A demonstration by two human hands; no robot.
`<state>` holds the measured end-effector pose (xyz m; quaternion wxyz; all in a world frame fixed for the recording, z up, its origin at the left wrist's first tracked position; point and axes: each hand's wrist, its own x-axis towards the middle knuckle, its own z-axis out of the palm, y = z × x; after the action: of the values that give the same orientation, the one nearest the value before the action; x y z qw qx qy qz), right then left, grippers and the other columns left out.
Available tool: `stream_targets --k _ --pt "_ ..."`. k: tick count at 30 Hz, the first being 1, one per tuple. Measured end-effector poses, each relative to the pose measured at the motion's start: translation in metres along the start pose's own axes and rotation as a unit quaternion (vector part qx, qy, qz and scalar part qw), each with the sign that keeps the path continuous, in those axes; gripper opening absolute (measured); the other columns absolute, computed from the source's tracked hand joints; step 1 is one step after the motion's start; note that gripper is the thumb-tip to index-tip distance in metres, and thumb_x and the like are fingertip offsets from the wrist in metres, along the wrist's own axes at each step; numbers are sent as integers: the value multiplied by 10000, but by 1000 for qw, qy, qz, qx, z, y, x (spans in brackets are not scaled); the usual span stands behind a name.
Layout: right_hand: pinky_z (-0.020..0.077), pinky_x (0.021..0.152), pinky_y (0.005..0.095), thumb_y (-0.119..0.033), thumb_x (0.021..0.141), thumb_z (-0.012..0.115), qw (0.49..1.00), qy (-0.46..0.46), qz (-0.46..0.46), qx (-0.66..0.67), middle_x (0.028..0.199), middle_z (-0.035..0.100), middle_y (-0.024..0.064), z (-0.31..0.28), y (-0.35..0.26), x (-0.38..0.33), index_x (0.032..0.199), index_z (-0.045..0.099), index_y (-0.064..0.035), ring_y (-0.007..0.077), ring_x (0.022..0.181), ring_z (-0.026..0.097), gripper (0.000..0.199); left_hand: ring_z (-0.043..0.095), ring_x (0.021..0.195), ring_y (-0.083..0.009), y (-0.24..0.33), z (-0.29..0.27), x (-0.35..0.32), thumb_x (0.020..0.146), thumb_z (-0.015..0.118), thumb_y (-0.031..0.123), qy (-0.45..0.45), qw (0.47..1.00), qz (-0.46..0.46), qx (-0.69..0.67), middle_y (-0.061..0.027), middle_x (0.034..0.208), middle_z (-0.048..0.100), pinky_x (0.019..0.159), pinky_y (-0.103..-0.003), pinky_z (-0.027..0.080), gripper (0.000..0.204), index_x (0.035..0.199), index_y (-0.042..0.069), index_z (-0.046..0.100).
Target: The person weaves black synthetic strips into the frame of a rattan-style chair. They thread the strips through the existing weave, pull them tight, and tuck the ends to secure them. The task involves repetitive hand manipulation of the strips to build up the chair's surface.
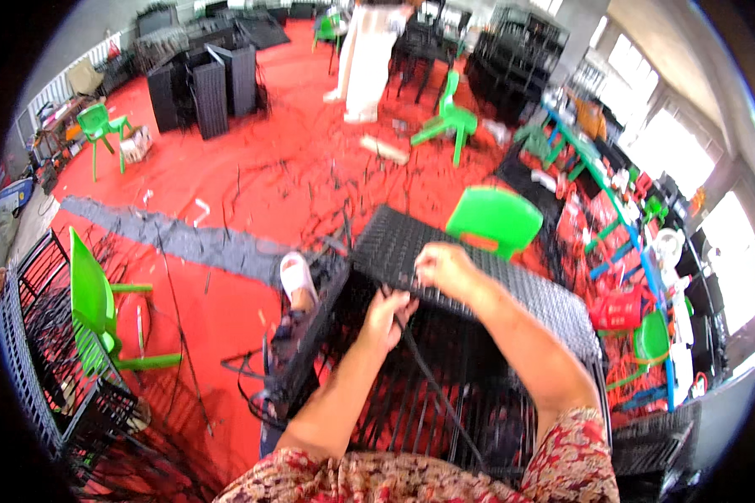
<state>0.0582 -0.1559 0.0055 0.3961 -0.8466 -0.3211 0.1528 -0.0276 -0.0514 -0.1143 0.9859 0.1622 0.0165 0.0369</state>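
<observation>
1. Floor (252,168): red covering, littered with loose black strands; a grey strip (176,239) runs across it on the left.
2. Frame (445,335): a large black piece, woven on its top face and open-barred lower down, stands right in front of the person, centre of view. Its woven top tilts away toward the upper left.
3. Dark woven units (205,84) stand stacked at the far left; more dark frames fill the far right wall.
4. Another person (369,59), in pale trousers, stands at the far end, well apart from the frame.
5. Green chairs: one (495,220) just behind the frame, one (101,310) at the left beside a wire rack (33,352), one (449,121) further back.
6. A foot in a white sandal (298,281) rests against the frame's left corner.
7. Right hand (445,270): lies on the woven top near its front edge, fingers curled down onto the weave. Grip narrow, pinching at the weave; exactly what it pinches I cannot tell.
8. Left hand (386,318): just below the top's front edge, fingers closed around a strand.
9. Strand (432,377): black, thin, runs from the left hand down and right across the open bars toward the person's lap.
</observation>
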Motion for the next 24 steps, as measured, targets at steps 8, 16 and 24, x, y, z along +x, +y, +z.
stream_targets --k 8,16,24 --pt "498 627 245 7 791 531 999 -12 -3 -53 739 612 64 -3 -11 -6 860 561 27 117 671 606 78 580 907 -157 5 7 -3 768 556 3 -16 1000 -8 4 -53 1003 600 793 -296 495 253 1012 69 554" --pt "502 660 252 -6 801 568 999 12 31 20 754 608 62 0 -6 -8 857 562 23 115 705 601 63 581 873 -161 5 12 0 763 538 -31 25 1000 -11 5 -43 947 603 801 -306 488 229 965 73 563" --pt "488 531 251 -7 757 588 997 -40 61 -11 664 602 78 -2 -8 -9 779 582 25 122 574 581 40 577 852 -161 -2 3 2 761 560 -23 32 997 22 68 -33 958 590 798 -314 484 256 994 81 542"
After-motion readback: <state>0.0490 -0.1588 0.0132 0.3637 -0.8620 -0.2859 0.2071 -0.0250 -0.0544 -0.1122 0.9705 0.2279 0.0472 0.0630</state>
